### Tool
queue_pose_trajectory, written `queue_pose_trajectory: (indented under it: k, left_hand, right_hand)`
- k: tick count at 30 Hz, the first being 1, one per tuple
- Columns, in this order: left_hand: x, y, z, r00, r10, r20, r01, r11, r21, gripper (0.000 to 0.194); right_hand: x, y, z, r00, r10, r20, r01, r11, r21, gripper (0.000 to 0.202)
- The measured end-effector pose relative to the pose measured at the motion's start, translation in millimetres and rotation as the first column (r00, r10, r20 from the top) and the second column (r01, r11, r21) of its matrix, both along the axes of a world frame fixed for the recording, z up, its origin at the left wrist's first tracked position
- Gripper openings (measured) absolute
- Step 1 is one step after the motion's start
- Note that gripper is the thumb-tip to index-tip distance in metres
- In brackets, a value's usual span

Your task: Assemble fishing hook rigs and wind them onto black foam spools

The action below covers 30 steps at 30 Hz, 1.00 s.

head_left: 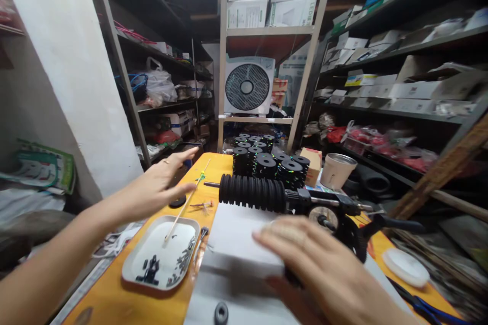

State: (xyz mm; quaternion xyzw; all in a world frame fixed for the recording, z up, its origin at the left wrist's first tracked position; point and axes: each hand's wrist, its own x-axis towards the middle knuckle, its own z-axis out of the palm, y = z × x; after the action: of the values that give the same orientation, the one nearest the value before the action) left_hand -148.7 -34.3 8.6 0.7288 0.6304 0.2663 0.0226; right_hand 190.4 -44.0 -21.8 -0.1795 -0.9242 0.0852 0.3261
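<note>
My left hand (163, 183) is raised over the left edge of the yellow table, fingers stretched and thumb apart, holding nothing. A thin stick (186, 207) slants just beyond its thumb, its lower end in a white tray (127, 264) with small black parts. My right hand (316, 254), blurred, is spread in front of the right end of a white block (244, 233); I cannot tell whether it touches. A dark patch between its thumb and fingers is unclear. Beyond the block, black ribbed rings (251, 193) line a rod on a hand-cranked device (324, 218).
Stacks of black discs (267, 162) stand at the back beside a cardboard box (312, 165) and a beige can (338, 170). A black ring (220, 313) lies up front. At right are a white lid (406, 266) and blue-handled pliers (423, 307). Loaded shelves surround the table.
</note>
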Motion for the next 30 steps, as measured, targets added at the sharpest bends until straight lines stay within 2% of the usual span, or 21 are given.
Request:
queue_pose_trajectory:
  k: [1,2,4,6,7,9,11,14,18,21,23,25,27,30]
  left_hand:
    - [-19.2,1.7,-8.1,0.998,0.049,0.037,-0.047,0.998,-0.042,0.069]
    - [-37.6,4.2,-18.7,0.993,0.099,0.060,-0.094,0.992,-0.079,0.062]
    - [-68.1,9.9,-44.9,0.984,0.171,0.052,-0.162,0.976,-0.145,0.049]
    - [-86.5,15.3,-72.0,0.982,0.184,0.033,-0.173,0.962,-0.213,0.037]
    - [-90.9,18.1,-84.0,0.984,0.174,0.030,-0.163,0.959,-0.233,0.035]
    - [-92.6,25.3,-102.8,0.989,0.142,0.033,-0.130,0.961,-0.243,0.038]
    - [-89.4,35.8,-114.9,0.993,0.108,0.047,-0.094,0.967,-0.235,0.044]
    - [-86.0,54.6,-124.2,0.994,0.071,0.088,-0.048,0.969,-0.243,0.042]
    - [-89.1,68.3,-122.0,0.978,0.085,0.190,-0.042,0.975,-0.220,0.032]
    - [-81.2,58.4,-102.5,0.933,0.141,0.332,-0.101,0.986,-0.134,0.038]
    - [-63.0,43.7,-83.0,0.878,0.124,0.462,-0.102,0.992,-0.071,0.051]
    - [-35.7,27.9,-64.1,0.806,0.012,0.591,0.012,0.999,-0.036,0.060]
    - [-6.3,16.0,-50.8,0.726,-0.127,0.676,0.179,0.984,-0.008,0.057]
    - [25.6,10.2,-43.4,0.630,-0.237,0.740,0.348,0.938,0.004,0.057]
  right_hand:
    - [-10.9,10.9,12.5,1.000,-0.027,0.010,0.024,0.977,0.210,0.045]
    - [-23.8,21.6,24.2,0.996,-0.088,0.034,0.072,0.945,0.319,0.048]
    - [-52.6,40.2,42.5,0.977,-0.173,0.124,0.112,0.913,0.393,0.062]
    - [-78.6,53.3,51.8,0.933,-0.240,0.266,0.130,0.919,0.373,0.077]
    - [-88.3,57.9,53.4,0.912,-0.258,0.320,0.137,0.925,0.355,0.076]
    - [-99.8,64.3,53.4,0.883,-0.281,0.375,0.160,0.933,0.322,0.061]
    - [-102.9,69.4,53.3,0.867,-0.306,0.393,0.196,0.935,0.294,0.046]
    - [-101.2,78.5,59.0,0.849,-0.320,0.421,0.235,0.941,0.242,0.040]
    - [-99.0,86.3,67.6,0.831,-0.250,0.498,0.181,0.966,0.182,0.041]
    - [-97.1,79.7,62.8,0.824,-0.279,0.493,0.176,0.953,0.245,0.038]
    - [-94.9,73.0,56.0,0.828,-0.309,0.468,0.181,0.937,0.297,0.040]
    - [-90.7,68.9,50.2,0.836,-0.313,0.451,0.176,0.931,0.321,0.048]
    - [-82.4,68.0,47.6,0.842,-0.304,0.446,0.163,0.931,0.326,0.065]
    - [-58.2,69.1,47.9,0.883,-0.283,0.375,0.155,0.929,0.336,0.078]
